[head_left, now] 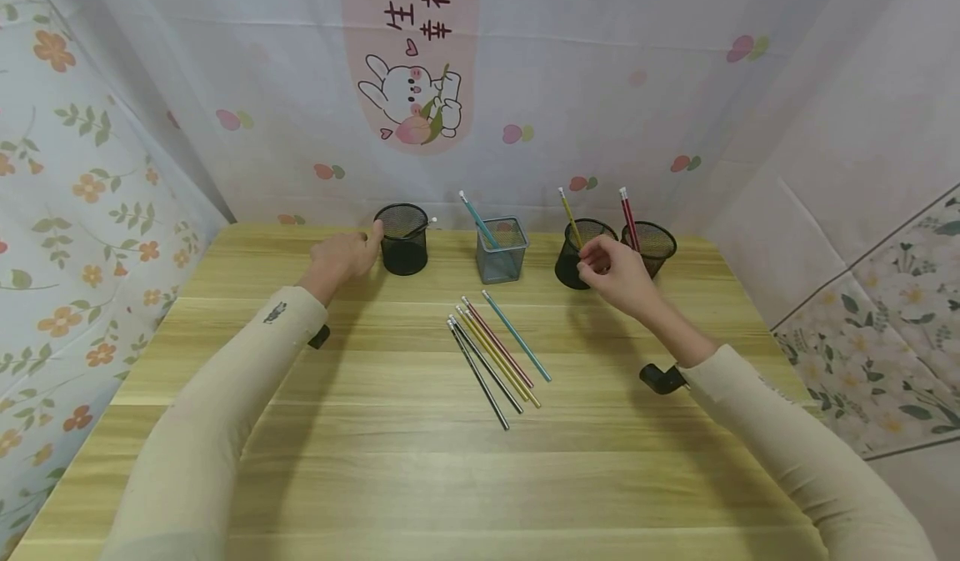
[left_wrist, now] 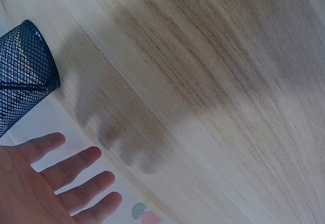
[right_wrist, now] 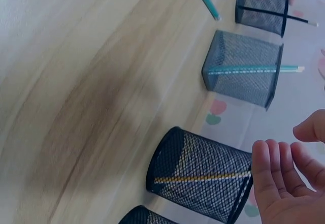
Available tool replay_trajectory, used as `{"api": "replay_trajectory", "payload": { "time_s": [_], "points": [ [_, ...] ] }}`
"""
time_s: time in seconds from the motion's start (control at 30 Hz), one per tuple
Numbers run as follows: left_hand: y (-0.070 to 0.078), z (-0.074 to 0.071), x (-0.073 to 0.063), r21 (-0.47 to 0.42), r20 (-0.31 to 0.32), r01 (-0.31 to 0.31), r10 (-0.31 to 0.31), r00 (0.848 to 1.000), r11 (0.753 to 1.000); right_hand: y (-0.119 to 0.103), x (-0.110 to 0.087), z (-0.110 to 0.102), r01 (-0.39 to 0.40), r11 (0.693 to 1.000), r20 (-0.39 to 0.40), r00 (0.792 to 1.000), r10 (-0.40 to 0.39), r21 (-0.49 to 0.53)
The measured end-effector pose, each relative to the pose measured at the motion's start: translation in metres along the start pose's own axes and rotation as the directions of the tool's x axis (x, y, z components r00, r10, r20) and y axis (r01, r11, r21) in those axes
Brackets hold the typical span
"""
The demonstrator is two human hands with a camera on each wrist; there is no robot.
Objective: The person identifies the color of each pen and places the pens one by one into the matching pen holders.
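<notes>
My left hand (head_left: 345, 257) is beside the round black mesh pencil cup (head_left: 405, 248) at the left, fingers extended in the left wrist view; whether it touches the rim I cannot tell. A black pencil (right_wrist: 264, 11) leans inside that cup. At another round black mesh cup (right_wrist: 203, 176), my right hand (head_left: 618, 273) has its fingertips by the rim, thumb apart from the bent fingers. A yellow pencil (head_left: 570, 215) stands tilted in this cup, passing behind the fingers. Between these cups, a grey square mesh holder (head_left: 501, 261) contains a blue pencil (head_left: 477, 217).
A further black mesh cup (head_left: 658, 244) at the right holds red pencil (head_left: 628, 215). Several pencils lie mid-table: black pencils (head_left: 480, 376), yellow pencils (head_left: 498, 357), red (head_left: 498, 344) and a blue pencil (head_left: 517, 336). A printed curtain (head_left: 570, 69) hangs behind the wooden table (head_left: 420, 478).
</notes>
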State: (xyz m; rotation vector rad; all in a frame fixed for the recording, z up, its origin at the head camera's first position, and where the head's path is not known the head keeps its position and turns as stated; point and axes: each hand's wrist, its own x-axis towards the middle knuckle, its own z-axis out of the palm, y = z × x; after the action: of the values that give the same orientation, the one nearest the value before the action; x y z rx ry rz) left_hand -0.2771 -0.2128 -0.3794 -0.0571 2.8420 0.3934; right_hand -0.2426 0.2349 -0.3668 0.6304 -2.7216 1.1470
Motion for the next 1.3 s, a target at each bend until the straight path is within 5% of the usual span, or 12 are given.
{"api": "replay_trajectory", "payload": {
  "time_s": [0.87,1.3],
  "points": [
    [0.001,-0.001,-0.001,-0.001,0.005,0.003,-0.003,1.000,1.000,-0.012,-0.002,0.038,0.000,1.000,0.165,0.986,0.004,-0.020],
    [0.001,0.000,0.000,0.009,0.011,0.010,-0.010,1.000,1.000,-0.016,0.000,0.059,-0.035,0.998,0.284,0.957,0.049,-0.054]
  ]
}}
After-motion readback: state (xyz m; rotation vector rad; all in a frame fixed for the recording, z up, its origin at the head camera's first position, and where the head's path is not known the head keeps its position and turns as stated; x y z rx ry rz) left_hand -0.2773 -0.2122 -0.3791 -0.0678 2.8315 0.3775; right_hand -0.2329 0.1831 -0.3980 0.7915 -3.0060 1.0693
